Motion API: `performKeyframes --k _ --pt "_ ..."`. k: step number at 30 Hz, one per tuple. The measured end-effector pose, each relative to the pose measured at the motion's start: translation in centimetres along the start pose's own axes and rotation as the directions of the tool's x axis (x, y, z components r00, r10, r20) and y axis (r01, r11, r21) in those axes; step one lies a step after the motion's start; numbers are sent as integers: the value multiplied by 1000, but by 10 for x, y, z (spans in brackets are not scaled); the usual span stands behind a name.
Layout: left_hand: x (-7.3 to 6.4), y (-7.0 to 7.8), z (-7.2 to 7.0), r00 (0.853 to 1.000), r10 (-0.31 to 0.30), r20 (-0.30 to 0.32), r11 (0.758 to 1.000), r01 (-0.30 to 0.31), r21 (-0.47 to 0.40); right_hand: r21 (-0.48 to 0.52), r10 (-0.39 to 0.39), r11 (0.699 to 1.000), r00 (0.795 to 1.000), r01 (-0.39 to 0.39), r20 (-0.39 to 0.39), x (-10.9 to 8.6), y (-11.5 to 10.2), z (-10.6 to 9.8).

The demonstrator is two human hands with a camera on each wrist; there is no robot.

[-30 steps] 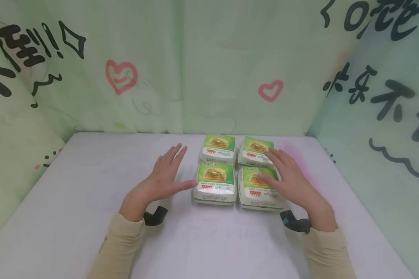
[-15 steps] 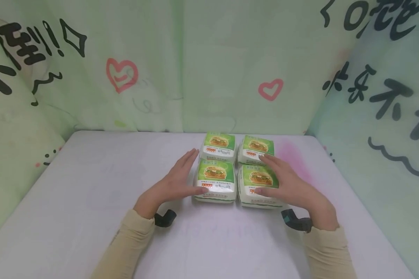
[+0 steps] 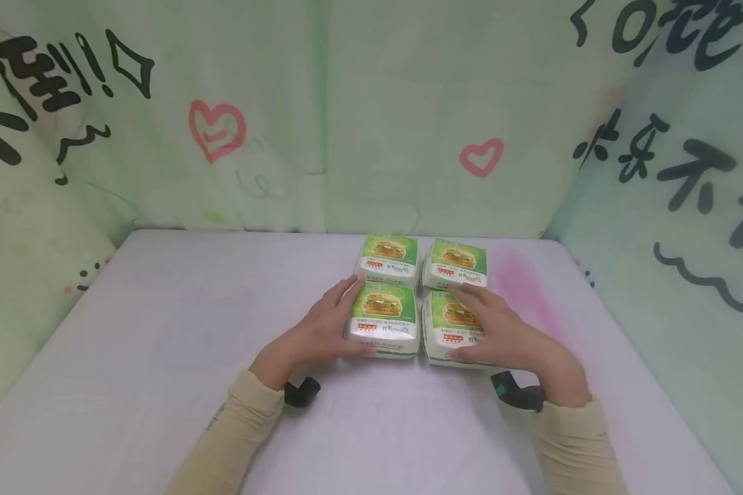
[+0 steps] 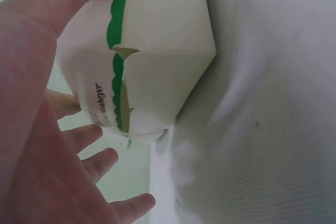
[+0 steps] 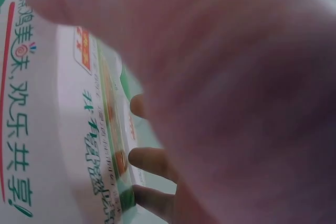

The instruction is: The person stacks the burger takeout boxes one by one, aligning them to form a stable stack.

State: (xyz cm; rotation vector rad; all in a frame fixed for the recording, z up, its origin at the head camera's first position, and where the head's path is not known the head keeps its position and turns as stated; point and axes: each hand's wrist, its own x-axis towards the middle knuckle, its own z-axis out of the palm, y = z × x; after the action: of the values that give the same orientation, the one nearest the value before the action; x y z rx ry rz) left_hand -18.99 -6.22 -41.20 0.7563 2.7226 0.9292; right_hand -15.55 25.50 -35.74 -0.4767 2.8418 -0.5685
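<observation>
White cloth-covered tabletop (image 3: 359, 433) adjoins pale-green printed fabric walls (image 3: 384, 96). Four green-and-white cardboard boxes (image 3: 384, 309) stand on it; left grip (image 3: 322, 328) and right grip (image 3: 511, 337), both wide, flank the front pair. Only the left wrist view shows scalloped green edging (image 4: 117, 72).

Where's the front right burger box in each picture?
Head: the box is below and right of centre, partly behind the right hand.
Left wrist: not seen; its left neighbour is there.
Right wrist: the box fills the left side.
Shared landmark: its red label, in head and right wrist.
</observation>
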Motion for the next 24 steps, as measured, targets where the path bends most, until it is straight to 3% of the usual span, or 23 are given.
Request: performKeyframes --k 3,8,18,24 --pt "0 0 1 1000 -16 22 1000 16 11 -21 -3 1000 1000 4 9 1 1 2" --pt "1 1 0 999 -33 -3 999 33 31 -69 0 998 1000 0 -9 1 3 0" --pt "-4 4 -8 994 -111 23 993 112 -48 -93 15 996 1000 -15 -4 -1 2 -1" --pt "-10 6 -14 990 -135 34 990 136 -37 -87 21 996 1000 -20 13 -3 2 -1"
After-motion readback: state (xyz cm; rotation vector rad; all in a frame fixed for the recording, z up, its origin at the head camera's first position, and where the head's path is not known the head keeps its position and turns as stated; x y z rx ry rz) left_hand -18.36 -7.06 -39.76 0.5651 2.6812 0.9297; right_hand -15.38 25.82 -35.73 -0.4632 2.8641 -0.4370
